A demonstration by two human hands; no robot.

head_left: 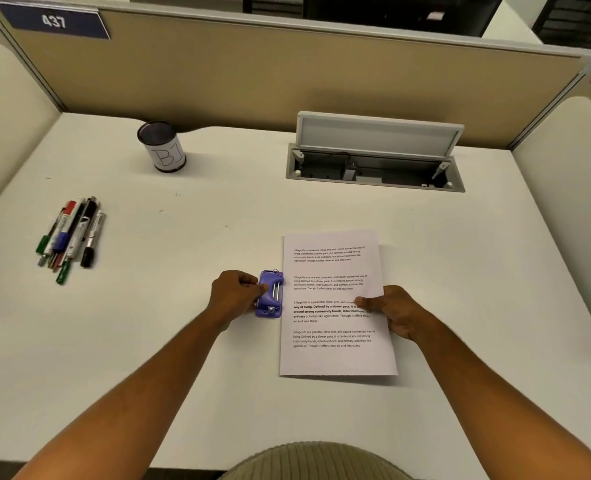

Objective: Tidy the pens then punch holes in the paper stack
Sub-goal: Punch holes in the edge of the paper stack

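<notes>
A printed paper stack [335, 355] lies on the white desk [183, 341] in front of me. A purple hole punch [270, 295] sits against the stack's left edge. My left hand [233, 295] grips the punch from its left side. My right hand [392, 311] holds the stack's right edge, thumb on top of the sheet. Several pens and markers [71, 233] lie in a loose bundle at the desk's left. A mesh pen cup [161, 146] with a white label stands upright at the back, with no pens showing above its rim.
An open cable hatch [375, 164] with its lid raised sits in the desk at the back right. Beige partition walls [252, 74] close in the back and both sides.
</notes>
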